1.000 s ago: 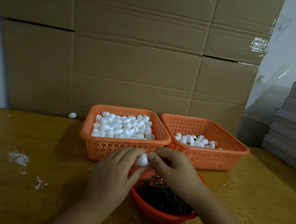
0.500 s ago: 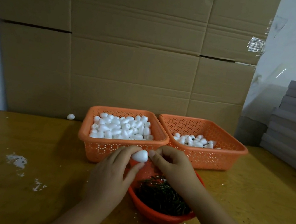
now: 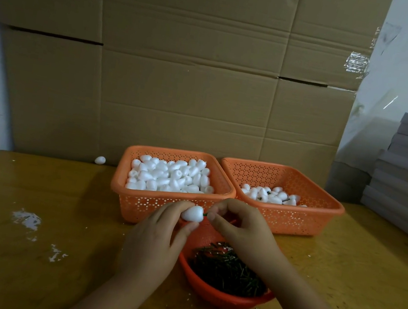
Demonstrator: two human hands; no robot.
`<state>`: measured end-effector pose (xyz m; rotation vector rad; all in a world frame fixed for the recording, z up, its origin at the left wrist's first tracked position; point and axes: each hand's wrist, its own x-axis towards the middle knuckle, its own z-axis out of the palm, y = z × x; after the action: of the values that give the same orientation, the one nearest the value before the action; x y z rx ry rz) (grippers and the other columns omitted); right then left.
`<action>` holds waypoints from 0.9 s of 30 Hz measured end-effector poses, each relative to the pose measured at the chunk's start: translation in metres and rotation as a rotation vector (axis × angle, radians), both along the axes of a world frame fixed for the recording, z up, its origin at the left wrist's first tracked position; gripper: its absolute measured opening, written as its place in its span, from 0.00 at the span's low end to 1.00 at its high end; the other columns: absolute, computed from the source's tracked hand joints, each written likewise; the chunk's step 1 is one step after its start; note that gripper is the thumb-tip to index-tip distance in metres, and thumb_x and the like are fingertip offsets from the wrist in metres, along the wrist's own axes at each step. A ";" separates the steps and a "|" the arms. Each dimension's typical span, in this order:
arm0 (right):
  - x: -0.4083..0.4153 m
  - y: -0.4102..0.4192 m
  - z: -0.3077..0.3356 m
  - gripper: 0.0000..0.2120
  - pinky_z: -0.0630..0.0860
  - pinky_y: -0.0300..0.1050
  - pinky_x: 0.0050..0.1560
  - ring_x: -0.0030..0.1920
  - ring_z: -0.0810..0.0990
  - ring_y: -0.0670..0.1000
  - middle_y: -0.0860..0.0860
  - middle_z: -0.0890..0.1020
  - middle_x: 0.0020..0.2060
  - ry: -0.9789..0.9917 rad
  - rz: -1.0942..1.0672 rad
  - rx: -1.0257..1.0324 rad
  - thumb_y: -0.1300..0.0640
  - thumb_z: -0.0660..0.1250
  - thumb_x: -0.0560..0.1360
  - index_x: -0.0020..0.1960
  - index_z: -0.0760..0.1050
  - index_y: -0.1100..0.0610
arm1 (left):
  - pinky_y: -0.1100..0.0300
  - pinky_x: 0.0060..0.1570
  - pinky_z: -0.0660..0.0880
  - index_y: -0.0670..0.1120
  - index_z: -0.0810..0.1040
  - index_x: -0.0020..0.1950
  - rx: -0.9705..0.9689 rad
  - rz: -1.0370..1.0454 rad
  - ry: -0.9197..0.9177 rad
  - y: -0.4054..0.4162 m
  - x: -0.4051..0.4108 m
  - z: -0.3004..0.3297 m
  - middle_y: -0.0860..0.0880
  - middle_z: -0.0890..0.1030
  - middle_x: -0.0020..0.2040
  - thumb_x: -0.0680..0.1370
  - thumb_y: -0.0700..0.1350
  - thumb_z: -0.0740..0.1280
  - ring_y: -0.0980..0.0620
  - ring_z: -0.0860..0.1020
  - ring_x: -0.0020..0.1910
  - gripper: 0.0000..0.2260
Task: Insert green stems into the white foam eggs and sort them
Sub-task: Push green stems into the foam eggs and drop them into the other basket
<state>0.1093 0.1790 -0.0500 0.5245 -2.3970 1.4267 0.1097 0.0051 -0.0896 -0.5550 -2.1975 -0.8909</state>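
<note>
- Gripped in the left hand [image 3: 157,238] is being held a foam egg [image 3: 192,213], above the round bowl [image 3: 215,293].
- A green stem [image 3: 205,214] is being pinched by the right hand [image 3: 242,227], just beside that bowl's far rim.

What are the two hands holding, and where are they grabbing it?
The left hand pinches a white foam egg around its wide body. The right hand pinches a green stem at the egg's narrow tip.

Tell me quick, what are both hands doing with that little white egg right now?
Left hand grips foam egg. Right hand pinches green stem at egg's tip. Nothing in the way; finished-egg basket beyond the right hand.
</note>
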 end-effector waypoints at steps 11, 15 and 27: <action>0.001 -0.002 -0.003 0.03 0.72 0.37 0.39 0.37 0.76 0.39 0.44 0.79 0.36 0.121 -0.056 0.122 0.58 0.68 0.77 0.44 0.78 0.52 | 0.56 0.43 0.80 0.46 0.80 0.59 -0.048 -0.010 0.032 0.002 0.006 0.005 0.53 0.83 0.53 0.78 0.51 0.63 0.53 0.81 0.51 0.15; 0.002 0.000 -0.002 0.04 0.73 0.40 0.39 0.37 0.76 0.41 0.44 0.79 0.36 0.139 -0.059 0.167 0.58 0.68 0.77 0.44 0.77 0.51 | 0.55 0.41 0.80 0.45 0.80 0.60 -0.065 -0.021 0.042 0.002 0.006 0.004 0.51 0.83 0.52 0.77 0.49 0.64 0.52 0.81 0.49 0.15; 0.001 0.001 0.002 0.09 0.69 0.34 0.35 0.35 0.74 0.41 0.41 0.76 0.32 0.184 -0.044 0.178 0.55 0.67 0.78 0.40 0.74 0.46 | 0.60 0.41 0.79 0.52 0.78 0.63 0.025 -0.040 0.006 0.005 0.002 -0.002 0.57 0.81 0.54 0.80 0.56 0.60 0.58 0.79 0.51 0.16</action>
<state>0.1100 0.1799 -0.0483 0.6129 -2.3824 1.1020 0.1118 0.0105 -0.0915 -0.5903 -2.1743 -0.9346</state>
